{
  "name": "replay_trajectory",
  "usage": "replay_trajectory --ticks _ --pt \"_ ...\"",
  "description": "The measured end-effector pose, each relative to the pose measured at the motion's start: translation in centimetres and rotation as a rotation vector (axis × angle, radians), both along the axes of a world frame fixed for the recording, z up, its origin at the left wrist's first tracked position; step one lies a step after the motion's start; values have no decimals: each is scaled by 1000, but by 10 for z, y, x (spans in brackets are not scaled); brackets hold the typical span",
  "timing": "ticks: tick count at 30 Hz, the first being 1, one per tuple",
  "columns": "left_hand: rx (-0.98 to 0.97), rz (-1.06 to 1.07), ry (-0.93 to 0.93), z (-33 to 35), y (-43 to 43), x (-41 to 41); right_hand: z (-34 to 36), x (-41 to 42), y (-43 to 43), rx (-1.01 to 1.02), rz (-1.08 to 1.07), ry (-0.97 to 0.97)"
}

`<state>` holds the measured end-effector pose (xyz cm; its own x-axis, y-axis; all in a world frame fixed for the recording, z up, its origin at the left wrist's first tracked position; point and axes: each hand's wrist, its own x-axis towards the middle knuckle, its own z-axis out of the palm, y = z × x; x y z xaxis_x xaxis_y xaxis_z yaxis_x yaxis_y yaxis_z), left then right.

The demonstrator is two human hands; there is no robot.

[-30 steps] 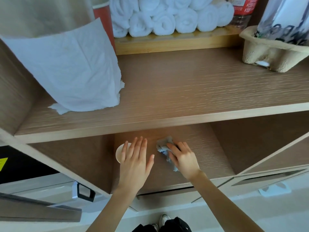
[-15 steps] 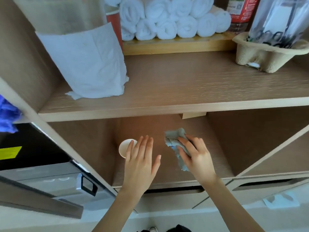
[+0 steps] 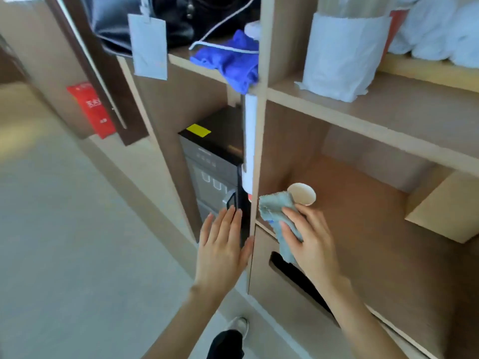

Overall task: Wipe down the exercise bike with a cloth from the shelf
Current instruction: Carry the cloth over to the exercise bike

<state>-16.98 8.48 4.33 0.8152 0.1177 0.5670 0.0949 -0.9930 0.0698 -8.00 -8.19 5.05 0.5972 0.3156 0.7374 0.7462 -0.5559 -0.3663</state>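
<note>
Shelf compartment (image 3: 363, 203) swings aside: right hand (image 3: 311, 244) now lifts the grey cloth (image 3: 273, 206) out, fingers grasping it; left hand (image 3: 223, 244) released; bike next.

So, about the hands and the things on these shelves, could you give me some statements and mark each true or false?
1. The right hand holds a grey cloth. True.
2. The left hand grips the paper cup. False: it is open and holds nothing; the cup sits on the lower shelf.
3. A blue cloth lies higher up than the grey one. True.
4. The white paper roll stands on the floor. False: it stands on an upper shelf.
</note>
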Motion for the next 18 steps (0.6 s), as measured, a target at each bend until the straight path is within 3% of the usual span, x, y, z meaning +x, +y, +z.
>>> replay_trajectory --ticks 9,18 --pt "-45 562 10 5 69 -150 4 -71 137 -18 539 1" --pt "-36 1092 -45 5 133 -310 8 -199 285 1 1007 0"
